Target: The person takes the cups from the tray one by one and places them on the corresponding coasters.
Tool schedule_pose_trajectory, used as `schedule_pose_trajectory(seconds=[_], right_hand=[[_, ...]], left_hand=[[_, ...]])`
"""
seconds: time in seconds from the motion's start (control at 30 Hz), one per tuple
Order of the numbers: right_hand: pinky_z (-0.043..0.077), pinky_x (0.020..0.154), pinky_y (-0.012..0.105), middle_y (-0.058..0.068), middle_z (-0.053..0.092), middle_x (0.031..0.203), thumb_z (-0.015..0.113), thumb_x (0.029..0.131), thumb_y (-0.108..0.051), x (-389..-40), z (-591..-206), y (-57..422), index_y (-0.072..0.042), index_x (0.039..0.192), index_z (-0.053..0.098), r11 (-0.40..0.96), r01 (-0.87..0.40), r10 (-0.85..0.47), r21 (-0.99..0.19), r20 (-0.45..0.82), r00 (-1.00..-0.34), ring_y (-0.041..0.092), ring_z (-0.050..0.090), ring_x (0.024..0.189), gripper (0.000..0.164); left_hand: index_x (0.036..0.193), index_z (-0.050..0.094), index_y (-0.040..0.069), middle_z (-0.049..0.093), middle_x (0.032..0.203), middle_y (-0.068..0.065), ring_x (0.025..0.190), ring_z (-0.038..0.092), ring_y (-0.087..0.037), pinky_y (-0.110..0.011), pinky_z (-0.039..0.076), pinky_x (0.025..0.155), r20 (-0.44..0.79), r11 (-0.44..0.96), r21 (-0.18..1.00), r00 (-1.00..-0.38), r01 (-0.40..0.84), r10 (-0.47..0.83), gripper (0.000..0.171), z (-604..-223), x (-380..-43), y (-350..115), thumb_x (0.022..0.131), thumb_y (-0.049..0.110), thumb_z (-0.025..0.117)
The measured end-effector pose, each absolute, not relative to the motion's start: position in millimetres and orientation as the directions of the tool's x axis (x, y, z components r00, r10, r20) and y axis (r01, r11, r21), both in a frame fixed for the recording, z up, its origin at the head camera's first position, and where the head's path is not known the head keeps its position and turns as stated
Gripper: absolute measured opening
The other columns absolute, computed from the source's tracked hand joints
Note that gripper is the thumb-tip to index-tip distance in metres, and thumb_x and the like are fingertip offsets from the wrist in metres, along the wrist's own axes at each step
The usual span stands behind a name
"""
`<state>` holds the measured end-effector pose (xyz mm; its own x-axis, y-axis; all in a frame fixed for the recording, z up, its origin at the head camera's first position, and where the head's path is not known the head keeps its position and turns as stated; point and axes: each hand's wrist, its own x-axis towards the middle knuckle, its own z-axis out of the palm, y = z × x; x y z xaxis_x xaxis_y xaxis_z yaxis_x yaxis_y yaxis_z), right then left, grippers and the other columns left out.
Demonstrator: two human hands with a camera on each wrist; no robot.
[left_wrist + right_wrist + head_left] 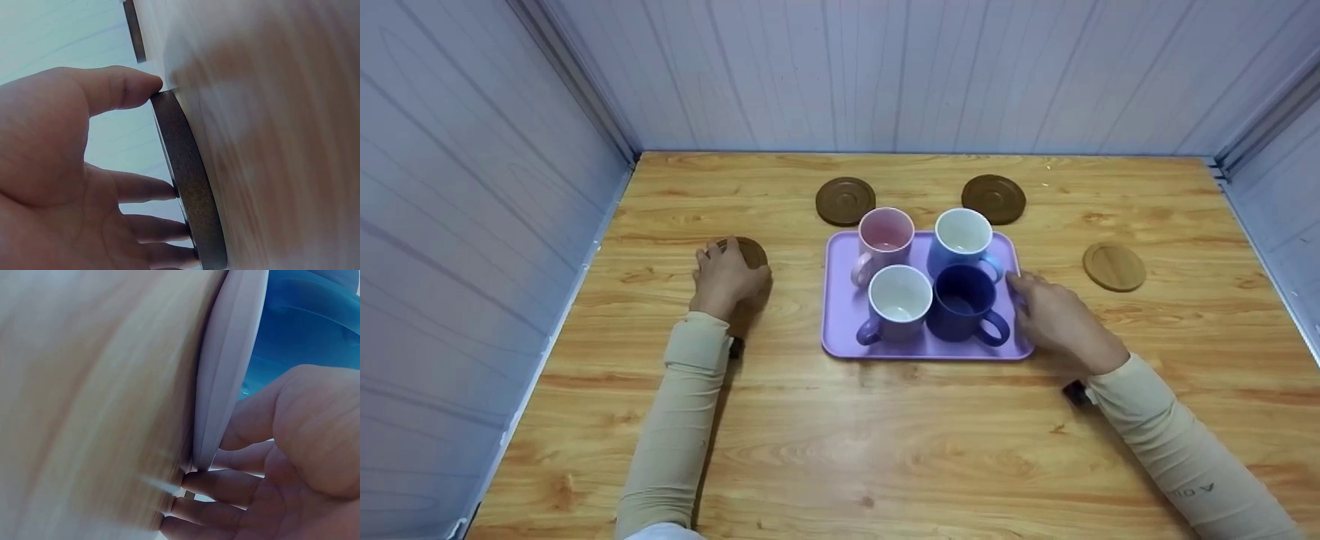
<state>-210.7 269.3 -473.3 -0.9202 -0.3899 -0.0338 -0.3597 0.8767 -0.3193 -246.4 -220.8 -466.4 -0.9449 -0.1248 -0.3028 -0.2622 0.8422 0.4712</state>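
My left hand reaches down over a dark brown wooden coaster that lies on the table, thumb and fingers spread across it. In the left wrist view the thumb tip meets the near end of this coaster and the other fingertips touch its upper edge. At the right side of a purple tray, my right hand grips the rim, thumb above and fingers at its underside. Four mugs stand upright on it: pink, light blue, white-lined purple and dark blue.
Two dark coasters, one at the left and one at the right, lie behind the tray. A lighter wooden coaster is to the right of my right hand. Pale panel walls border the wooden table on the back and sides.
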Motion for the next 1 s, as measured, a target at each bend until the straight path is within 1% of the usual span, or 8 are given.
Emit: schedule_pose_trajectory(seconds=[0.17, 0.37, 0.53, 0.73, 0.93, 1.0], right_hand=[[0.042, 0.108, 0.065, 0.034, 0.05, 0.148, 0.055, 0.095, -0.005, -212, -474, 267, 0.01, 0.147, 0.049, 0.874, -0.368, -0.393, -0.317, -0.016, -0.919, 0.054, 0.049, 0.134, 0.054], [0.04, 0.11, 0.065, 0.033, 0.049, 0.149, 0.055, 0.095, -0.005, -212, -476, 268, 0.011, 0.148, 0.047, 0.875, -0.359, -0.388, -0.324, -0.028, -0.921, 0.054, 0.047, 0.136, 0.056], [0.039, 0.111, 0.065, 0.034, 0.048, 0.149, 0.057, 0.095, -0.006, -212, -475, 269, 0.01, 0.149, 0.047, 0.876, -0.356, -0.385, -0.325, -0.029, -0.922, 0.056, 0.046, 0.136, 0.057], [0.04, 0.11, 0.065, 0.034, 0.048, 0.149, 0.058, 0.094, -0.005, -211, -474, 270, 0.009, 0.149, 0.047, 0.877, -0.358, -0.386, -0.321, -0.026, -0.922, 0.056, 0.046, 0.136, 0.058], [0.038, 0.112, 0.064, 0.036, 0.048, 0.148, 0.058, 0.094, -0.006, -211, -475, 272, 0.01, 0.149, 0.047, 0.879, -0.353, -0.382, -0.32, -0.033, -0.923, 0.054, 0.046, 0.137, 0.059], [0.04, 0.11, 0.064, 0.036, 0.048, 0.147, 0.058, 0.093, -0.006, -211, -475, 272, 0.01, 0.149, 0.047, 0.879, -0.355, -0.383, -0.319, -0.028, -0.923, 0.055, 0.046, 0.136, 0.058]], left_hand=[[0.165, 0.008, -0.001, -0.002, 0.166, -0.037, 0.153, -0.006, -0.057, -0.072, 0.009, 0.12, -0.319, 0.855, 0.452, -0.941, -0.255, -0.113, 0.091, -465, -251, -215, 0.1, 0.044, 0.055], [0.164, 0.015, -0.002, 0.005, 0.166, -0.037, 0.153, 0.001, -0.056, -0.072, 0.012, 0.12, -0.31, 0.871, 0.439, -0.947, -0.218, -0.08, 0.09, -464, -260, -208, 0.098, 0.041, 0.057], [0.165, 0.015, 0.001, 0.004, 0.168, -0.033, 0.155, 0.001, -0.052, -0.072, 0.011, 0.119, -0.324, 0.874, 0.438, -0.944, -0.21, -0.065, 0.09, -462, -269, -202, 0.096, 0.041, 0.058], [0.164, 0.018, 0.001, 0.009, 0.169, -0.029, 0.156, 0.004, -0.049, -0.072, 0.013, 0.119, -0.314, 0.881, 0.428, -0.947, -0.202, -0.065, 0.091, -461, -281, -193, 0.095, 0.042, 0.061], [0.165, 0.016, 0.003, 0.006, 0.17, -0.027, 0.157, 0.002, -0.046, -0.072, 0.013, 0.12, -0.311, 0.878, 0.432, -0.948, -0.203, -0.066, 0.091, -462, -294, -191, 0.095, 0.042, 0.06], [0.165, 0.015, 0.003, 0.005, 0.171, -0.027, 0.157, 0.001, -0.046, -0.072, 0.012, 0.12, -0.307, 0.876, 0.44, -0.95, -0.199, -0.062, 0.092, -462, -299, -192, 0.095, 0.042, 0.06]])
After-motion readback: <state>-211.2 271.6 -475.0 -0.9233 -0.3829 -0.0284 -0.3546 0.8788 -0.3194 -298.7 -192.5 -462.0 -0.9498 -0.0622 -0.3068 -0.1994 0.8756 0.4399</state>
